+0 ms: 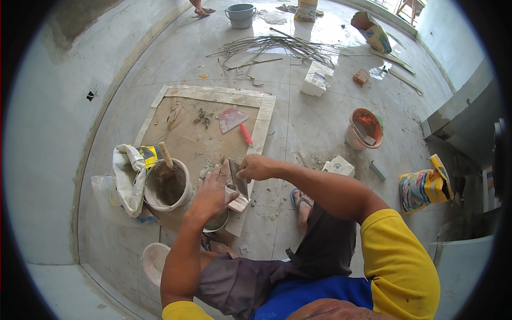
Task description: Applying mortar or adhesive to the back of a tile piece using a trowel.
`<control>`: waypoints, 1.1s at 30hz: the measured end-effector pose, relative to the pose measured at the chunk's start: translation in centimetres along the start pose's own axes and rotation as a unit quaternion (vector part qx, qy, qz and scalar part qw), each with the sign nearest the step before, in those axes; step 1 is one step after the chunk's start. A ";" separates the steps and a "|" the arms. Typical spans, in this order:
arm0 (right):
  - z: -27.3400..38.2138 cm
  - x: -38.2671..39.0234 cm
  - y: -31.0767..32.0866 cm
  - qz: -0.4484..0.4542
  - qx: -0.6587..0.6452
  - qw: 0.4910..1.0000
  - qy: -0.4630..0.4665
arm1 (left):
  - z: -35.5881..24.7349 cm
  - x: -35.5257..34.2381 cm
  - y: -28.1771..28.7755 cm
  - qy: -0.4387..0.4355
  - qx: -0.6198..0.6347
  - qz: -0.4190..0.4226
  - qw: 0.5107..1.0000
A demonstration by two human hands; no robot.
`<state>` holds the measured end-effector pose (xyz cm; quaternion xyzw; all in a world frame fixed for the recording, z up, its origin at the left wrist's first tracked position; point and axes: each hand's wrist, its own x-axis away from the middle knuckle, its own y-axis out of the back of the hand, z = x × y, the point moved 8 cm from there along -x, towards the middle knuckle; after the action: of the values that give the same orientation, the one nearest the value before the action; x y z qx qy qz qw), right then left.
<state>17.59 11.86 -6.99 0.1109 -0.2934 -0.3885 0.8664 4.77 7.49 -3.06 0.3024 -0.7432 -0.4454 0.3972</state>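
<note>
My right hand [255,167] grips a small flat trowel blade [238,181] that points down at a narrow tile piece [238,203]. My left hand [212,193] lies flat with spread fingers on that tile piece, pressing it at the near right corner of a shallow sandy floor recess [186,133] framed by pale tile strips [262,120]. A small bowl [217,223] sits just under my left wrist. I am squatting, with my sandalled foot [302,204] to the right of the recess.
A bucket of grey mortar with a wooden handle [168,184] stands left beside a cement bag [130,173]. A red-handled notched trowel [237,124] lies in the recess. An orange bucket [365,128], white box [317,79], strips pile [277,48], yellow bag [424,186] and another person's feet [200,9] are farther off.
</note>
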 end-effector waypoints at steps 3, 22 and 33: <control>0.4 0.1 -0.2 0.008 -0.086 0.996 0.026 | 0.2 0.1 0.0 0.009 -0.001 -0.002 1.000; -1.1 -0.5 2.8 -0.167 -0.061 0.984 0.001 | -0.1 0.1 0.4 -0.013 0.003 -0.020 1.000; -1.0 -0.2 3.4 -0.184 -0.043 0.982 0.012 | -0.3 0.1 0.8 -0.022 0.052 -0.029 0.998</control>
<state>20.16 14.25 -6.40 0.1298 -0.2406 -0.5520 0.7877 4.95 7.60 -2.25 0.3337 -0.7652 -0.4240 0.3513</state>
